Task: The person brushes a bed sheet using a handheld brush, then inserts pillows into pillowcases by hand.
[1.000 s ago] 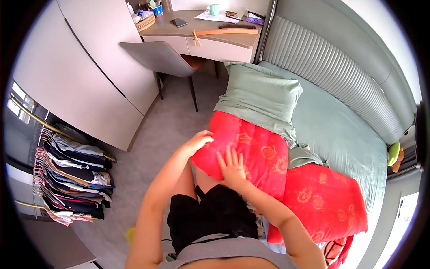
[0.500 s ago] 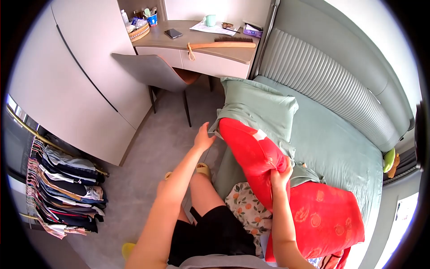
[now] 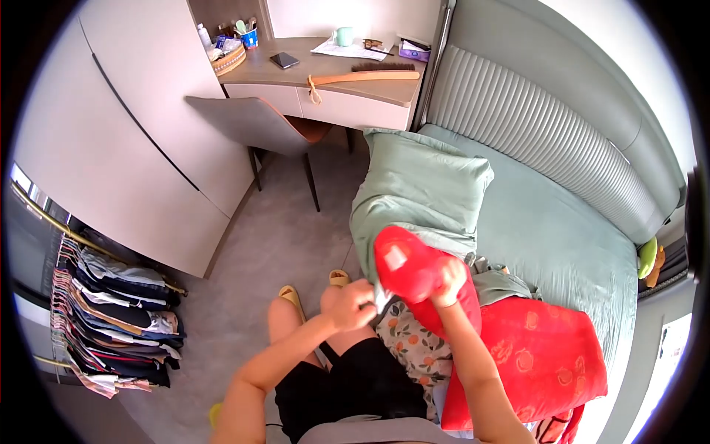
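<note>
Evidently, the right hand (image 3: 448, 281) has its fingers clamped on the bunched, bright-red fabric pillow (image 3: 413, 281), which is held over the white cloth printed with oranges (image 3: 414, 340), below the plump grey-green pillow (image 3: 429, 174). The left hand (image 3: 353, 305) has its fingers together on a thin, pale cloth edge (image 3: 381, 297), though how firmly I cannot tell. A shallow pinch could let that edge slip free, and the one-sided right grip could make the red bulk twist or sag
</note>
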Motion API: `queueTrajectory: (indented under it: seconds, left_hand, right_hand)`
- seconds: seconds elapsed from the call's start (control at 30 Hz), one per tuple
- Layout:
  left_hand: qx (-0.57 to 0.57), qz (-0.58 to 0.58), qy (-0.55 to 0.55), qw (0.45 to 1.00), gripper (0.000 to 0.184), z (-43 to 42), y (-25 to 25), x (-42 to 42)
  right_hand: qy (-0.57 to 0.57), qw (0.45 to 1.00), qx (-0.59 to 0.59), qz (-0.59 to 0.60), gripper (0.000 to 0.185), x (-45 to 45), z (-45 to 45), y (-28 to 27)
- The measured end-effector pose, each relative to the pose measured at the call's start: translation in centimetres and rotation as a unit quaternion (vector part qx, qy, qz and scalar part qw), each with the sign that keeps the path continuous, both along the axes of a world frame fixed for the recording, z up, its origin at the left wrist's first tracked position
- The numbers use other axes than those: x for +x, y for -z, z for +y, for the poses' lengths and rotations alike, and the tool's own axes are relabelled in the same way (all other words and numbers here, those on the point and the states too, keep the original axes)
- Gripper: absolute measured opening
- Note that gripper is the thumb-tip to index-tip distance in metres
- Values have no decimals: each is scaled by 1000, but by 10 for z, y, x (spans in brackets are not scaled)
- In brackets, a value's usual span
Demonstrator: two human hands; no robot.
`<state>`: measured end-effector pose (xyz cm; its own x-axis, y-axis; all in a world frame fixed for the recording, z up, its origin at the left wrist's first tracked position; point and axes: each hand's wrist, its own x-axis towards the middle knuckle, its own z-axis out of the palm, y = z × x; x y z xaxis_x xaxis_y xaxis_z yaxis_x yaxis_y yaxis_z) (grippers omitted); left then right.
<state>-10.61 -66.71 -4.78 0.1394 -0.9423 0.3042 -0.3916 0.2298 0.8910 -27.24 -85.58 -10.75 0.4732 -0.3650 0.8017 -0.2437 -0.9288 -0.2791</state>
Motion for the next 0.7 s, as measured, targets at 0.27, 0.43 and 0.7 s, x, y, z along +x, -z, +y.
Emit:
queueTrajectory:
  seconds: [0.27,0.43,0.7]
  left_hand:
    - [158,23,-254,954,8,44,33,31]
    - [84,-247,-232,937,23,57,21,12]
    - [101,-360,-282,883,34,76,32,15]
  right_hand:
    - [-36,982,51,180,29,24,110,20]
    - [-26,943,187,275,42,38,102,38]
    - [170,949,237,117,24,-49,50,20]
